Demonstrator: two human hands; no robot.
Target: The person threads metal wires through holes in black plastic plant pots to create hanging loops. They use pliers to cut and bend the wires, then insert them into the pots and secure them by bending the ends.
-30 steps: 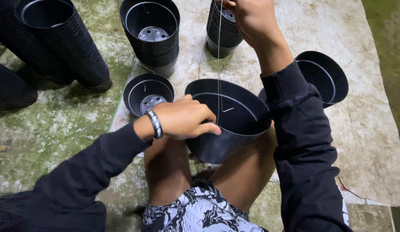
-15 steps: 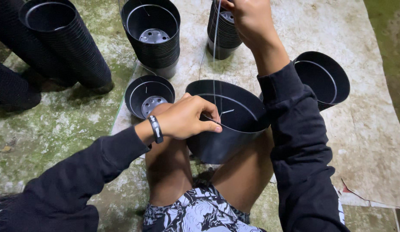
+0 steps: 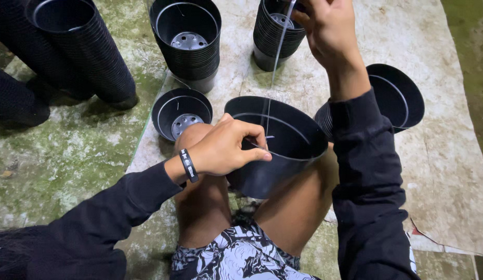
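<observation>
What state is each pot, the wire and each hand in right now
Large black pot: tilted, wedged between the knees, empty.
Thin wire: pulled taut from pot rim up to right hand.
Left hand: pinching at the pot's rim.
Right hand: raised, gripping the wire.
Small pot: upright, empty.
Stacked pots: nested, upright.
Pot stack behind the right arm: lying on its side.

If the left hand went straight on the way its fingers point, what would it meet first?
Probably the near rim of the big black pot held between the knees: the left hand already rests at it, fingers pointing right across its mouth.
</observation>
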